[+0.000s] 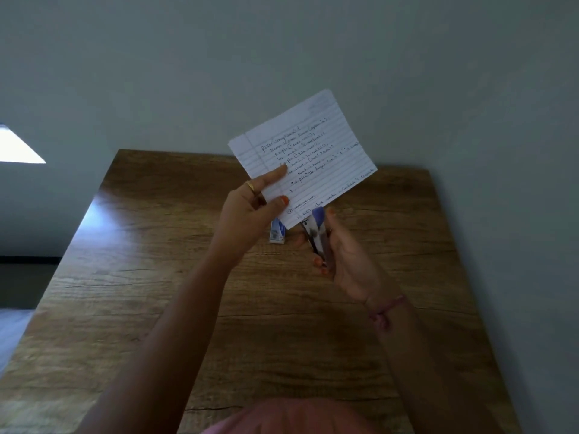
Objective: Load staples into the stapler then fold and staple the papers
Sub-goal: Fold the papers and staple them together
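My left hand holds a folded sheet of lined paper with handwriting, lifted above the table and tilted, gripped by its lower left edge between thumb and fingers. My right hand grips a small stapler with a blue top and metal body, its jaws at the paper's bottom corner. A small blue and white staple box lies on the table just below my left hand, partly hidden by the paper.
The wooden table reaches to a plain grey wall at the back. Its left edge drops to the floor, where a bright patch of light shows at the far left.
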A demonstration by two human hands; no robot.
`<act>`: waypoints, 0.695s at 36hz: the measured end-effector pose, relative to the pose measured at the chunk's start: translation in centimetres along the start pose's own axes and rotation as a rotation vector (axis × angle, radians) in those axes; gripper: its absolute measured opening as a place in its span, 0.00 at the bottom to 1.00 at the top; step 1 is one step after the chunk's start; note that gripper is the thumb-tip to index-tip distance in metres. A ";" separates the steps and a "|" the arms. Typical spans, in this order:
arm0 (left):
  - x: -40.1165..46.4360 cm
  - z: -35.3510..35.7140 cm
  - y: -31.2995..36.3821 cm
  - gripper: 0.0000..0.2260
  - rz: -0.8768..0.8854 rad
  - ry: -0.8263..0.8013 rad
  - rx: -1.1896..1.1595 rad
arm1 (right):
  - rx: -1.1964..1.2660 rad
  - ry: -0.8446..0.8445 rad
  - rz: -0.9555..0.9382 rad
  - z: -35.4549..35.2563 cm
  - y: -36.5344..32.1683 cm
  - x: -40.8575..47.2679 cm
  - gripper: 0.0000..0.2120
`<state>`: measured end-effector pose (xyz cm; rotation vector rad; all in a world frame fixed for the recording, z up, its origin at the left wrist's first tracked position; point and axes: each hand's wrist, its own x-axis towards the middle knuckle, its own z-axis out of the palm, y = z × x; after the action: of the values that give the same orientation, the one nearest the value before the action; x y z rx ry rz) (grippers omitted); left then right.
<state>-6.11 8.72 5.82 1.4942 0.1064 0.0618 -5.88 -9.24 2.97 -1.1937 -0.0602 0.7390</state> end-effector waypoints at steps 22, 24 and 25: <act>0.2 0.9 1.1 0.26 0.057 -0.070 0.095 | 0.083 0.051 -0.013 0.5 -2.7 -0.7 0.18; 0.2 1.0 1.2 0.26 0.057 -0.077 0.083 | 0.116 0.031 -0.010 0.6 -2.7 -0.6 0.18; 0.2 1.0 1.2 0.26 0.058 -0.079 0.074 | 0.132 0.025 -0.008 0.6 -2.7 -0.6 0.18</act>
<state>-5.73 7.81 7.07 1.5713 0.0012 0.0457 -5.28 -9.53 5.67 -1.0760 0.0043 0.7107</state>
